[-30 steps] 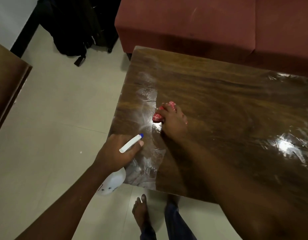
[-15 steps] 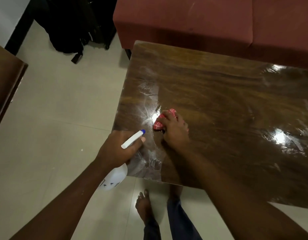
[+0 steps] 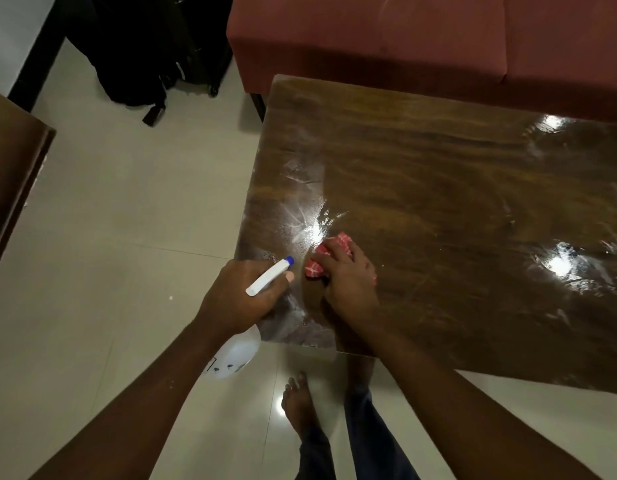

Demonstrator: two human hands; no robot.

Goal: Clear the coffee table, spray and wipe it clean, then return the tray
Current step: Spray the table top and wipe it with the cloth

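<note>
The dark wooden coffee table fills the right of the view, its glossy top streaked with wet spray near the left end. My right hand presses a red-and-white checked cloth flat onto the table near its front left corner. My left hand grips a white spray bottle by its neck at the table's left front edge, the blue-tipped nozzle pointing toward the cloth. No tray is in view.
A red sofa runs along the table's far side. A black backpack lies on the tiled floor at the upper left. Another piece of brown furniture juts in at the left edge. My bare foot stands below the table's front edge.
My right hand has drawn the cloth back toward the table's front edge, closer to the left hand. The left hand still holds the spray bottle in about the same place.
</note>
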